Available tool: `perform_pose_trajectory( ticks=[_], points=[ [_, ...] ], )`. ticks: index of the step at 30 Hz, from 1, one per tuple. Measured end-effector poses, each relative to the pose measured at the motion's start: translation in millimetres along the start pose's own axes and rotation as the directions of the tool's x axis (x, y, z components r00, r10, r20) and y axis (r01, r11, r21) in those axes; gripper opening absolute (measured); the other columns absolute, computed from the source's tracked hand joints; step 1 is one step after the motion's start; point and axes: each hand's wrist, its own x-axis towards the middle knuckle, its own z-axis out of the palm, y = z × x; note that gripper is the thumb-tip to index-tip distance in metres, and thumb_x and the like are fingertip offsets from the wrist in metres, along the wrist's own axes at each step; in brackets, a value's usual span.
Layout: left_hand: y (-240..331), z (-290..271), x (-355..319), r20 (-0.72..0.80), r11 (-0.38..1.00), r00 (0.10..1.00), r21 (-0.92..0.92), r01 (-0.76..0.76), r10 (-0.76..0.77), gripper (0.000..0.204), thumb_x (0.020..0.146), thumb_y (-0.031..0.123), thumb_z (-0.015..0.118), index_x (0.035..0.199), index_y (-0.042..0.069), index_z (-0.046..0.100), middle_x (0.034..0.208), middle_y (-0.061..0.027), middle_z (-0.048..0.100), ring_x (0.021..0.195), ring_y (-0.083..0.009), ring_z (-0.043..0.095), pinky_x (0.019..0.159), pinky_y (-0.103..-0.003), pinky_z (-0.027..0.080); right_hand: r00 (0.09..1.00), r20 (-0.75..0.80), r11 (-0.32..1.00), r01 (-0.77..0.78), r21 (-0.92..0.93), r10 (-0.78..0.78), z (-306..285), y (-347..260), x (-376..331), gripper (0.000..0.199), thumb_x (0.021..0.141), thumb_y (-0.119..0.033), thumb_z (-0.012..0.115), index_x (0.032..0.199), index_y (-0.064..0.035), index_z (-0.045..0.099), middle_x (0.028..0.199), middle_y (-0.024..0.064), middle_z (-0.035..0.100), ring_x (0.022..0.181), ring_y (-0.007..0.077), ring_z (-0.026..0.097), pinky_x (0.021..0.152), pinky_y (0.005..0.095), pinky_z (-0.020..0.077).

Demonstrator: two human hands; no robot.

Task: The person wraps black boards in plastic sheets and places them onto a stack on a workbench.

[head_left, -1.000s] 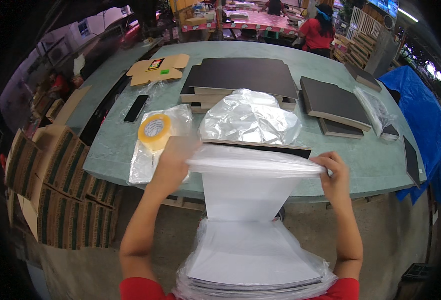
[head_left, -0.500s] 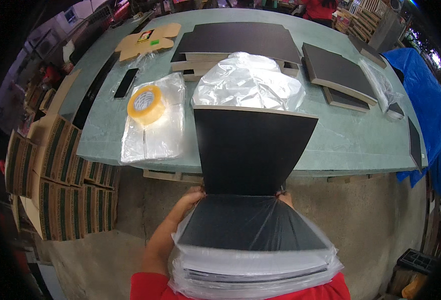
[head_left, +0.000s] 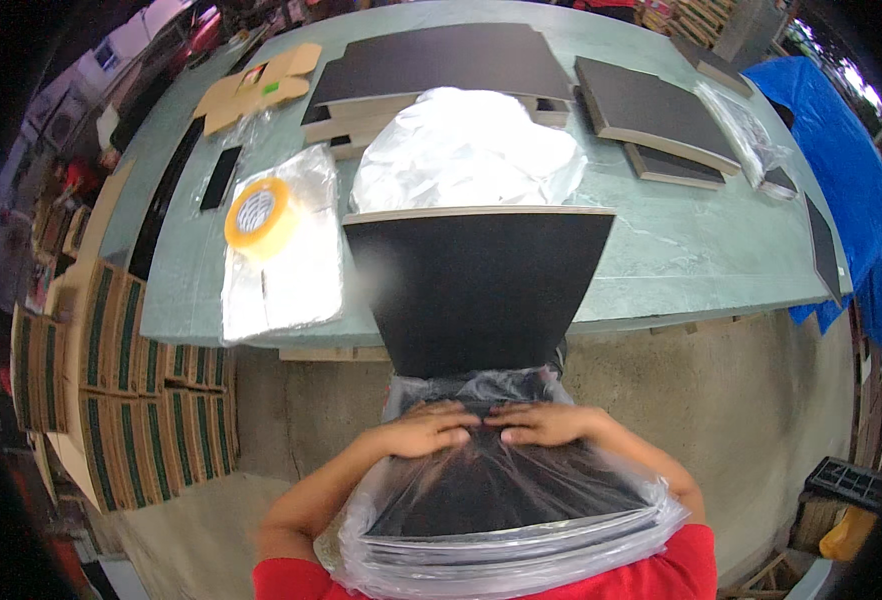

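Observation:
A stack of flat black panels (head_left: 491,495) rests against my body inside a clear plastic bag (head_left: 616,490). My left hand (head_left: 426,430) lies flat on the bag's film near its far end, fingers stretched out. Beside it, with the fingertips close together, my right hand (head_left: 541,424) is spread flat on the same film. Neither hand grips anything. Just beyond the hands another black panel (head_left: 481,285) stands tilted up at the table edge; its lower end meets the bag's mouth.
On the green table (head_left: 681,250) are a yellow tape roll (head_left: 261,220) on folded plastic bags (head_left: 296,290), a crumpled plastic heap (head_left: 466,150), black panel stacks (head_left: 451,60), and a flattened cardboard box (head_left: 261,88). Bundled cartons (head_left: 156,385) stand left; a blue tarp (head_left: 841,170) hangs right.
Both hands have come off the bag's mouth at the sides and moved inward and nearer, onto the film over the panels. The bag's mouth now reaches around the standing panel's lower end.

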Motion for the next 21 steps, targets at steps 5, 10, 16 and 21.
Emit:
perform_pose_trajectory(
  ticks=[5, 10, 16, 21],
  points=[
    [-56, -22, 20, 0.232, 0.964, 0.939, -0.010, 0.264, -0.255, 0.043, 0.082, 0.036, 0.044, 0.112, 0.006, 0.048, 0.112, -0.0186, 0.049, 0.103, -0.0304, 0.048, 0.087, -0.036, 0.037, 0.993, -0.020, 0.975, 0.115, -0.191, -0.121, -63, -60, -7, 0.040, 0.082, -0.034, 0.048, 0.104, -0.0015, 0.054, 0.100, 0.0169, 0.056, 0.086, 0.0301, 0.056, 0.075, 0.0367, 0.0440],
    [95, -173, 48, -0.235, 0.981, 0.971, 0.195, 0.002, 0.045, 0.023, 0.072, 0.012, 0.060, 0.093, 0.003, 0.057, 0.086, -0.0111, 0.059, 0.080, -0.0223, 0.058, 0.070, -0.032, 0.046, 0.349, -0.288, 0.172, 0.851, 0.496, -0.892, -88, -180, -47, 0.048, 0.076, -0.037, 0.057, 0.103, 0.0019, 0.051, 0.102, 0.0181, 0.050, 0.097, 0.0321, 0.048, 0.082, 0.0376, 0.0375],
    [133, -275, 157, -0.460, 0.861, 0.863, 0.505, 0.061, 0.208, 0.012, 0.075, 0.014, 0.054, 0.079, 0.002, 0.056, 0.070, -0.0147, 0.057, 0.064, -0.0244, 0.056, 0.059, -0.032, 0.042, 0.195, -0.666, -0.206, 0.857, 0.473, -0.721, -64, -209, -64, 0.033, 0.065, -0.021, 0.068, 0.084, 0.0041, 0.060, 0.087, 0.0165, 0.056, 0.076, 0.0271, 0.056, 0.068, 0.0341, 0.0451],
    [97, -266, 220, -0.165, 0.536, 0.928, 0.843, -0.043, 0.334, 0.028, 0.070, 0.024, 0.062, 0.091, 0.006, 0.055, 0.098, -0.0121, 0.054, 0.094, -0.0242, 0.050, 0.076, -0.035, 0.041, -0.029, -0.565, -0.030, 1.000, -0.008, -0.825, -95, -201, -70, 0.023, 0.062, -0.017, 0.062, 0.076, 0.0006, 0.061, 0.083, 0.0129, 0.056, 0.070, 0.0236, 0.055, 0.064, 0.0306, 0.0438]
  ],
)
